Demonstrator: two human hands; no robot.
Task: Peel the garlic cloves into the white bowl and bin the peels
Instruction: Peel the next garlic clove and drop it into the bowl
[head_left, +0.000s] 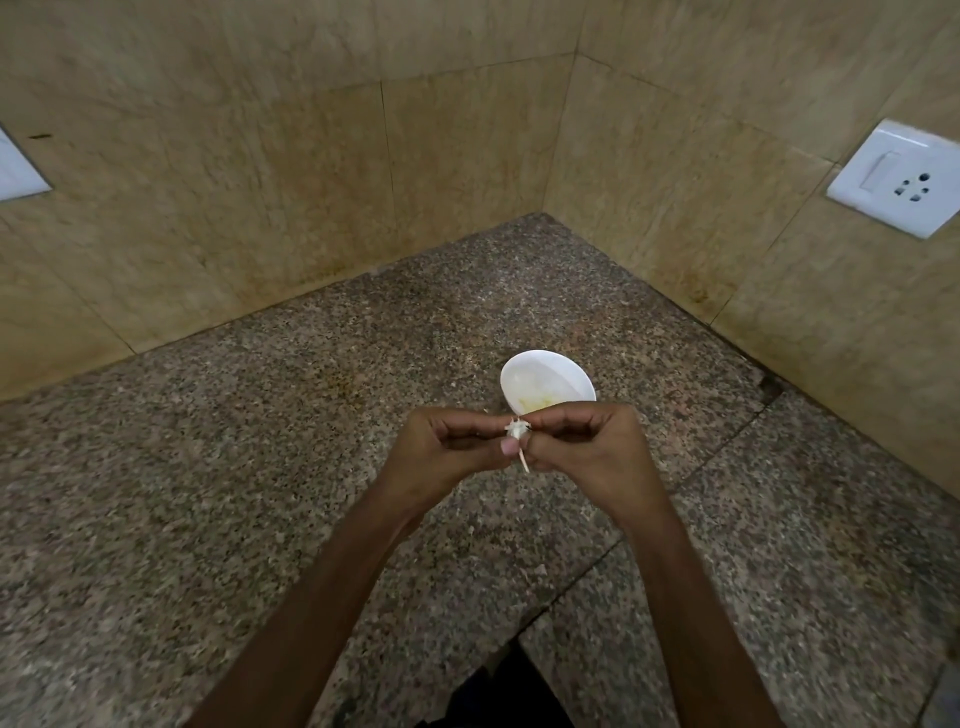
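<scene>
A small white garlic clove (517, 428) sits pinched between the curled fingertips of the left hand (447, 452) and the right hand (587, 447), held above the counter. A thin strip of peel (523, 461) hangs below it. Just beyond the hands stands the white bowl (519, 376), with a few pale yellowish bits at its bottom; what they are is unclear. The speckled granite counter (260, 441) meets beige tiled walls (311, 182) in a corner. A white socket (901, 176) is on the right wall and a white plate (15, 171) on the left.

A speckled granite counter (218, 467) (set in a tiled corner) carries 1 white bowl (550, 376).
</scene>
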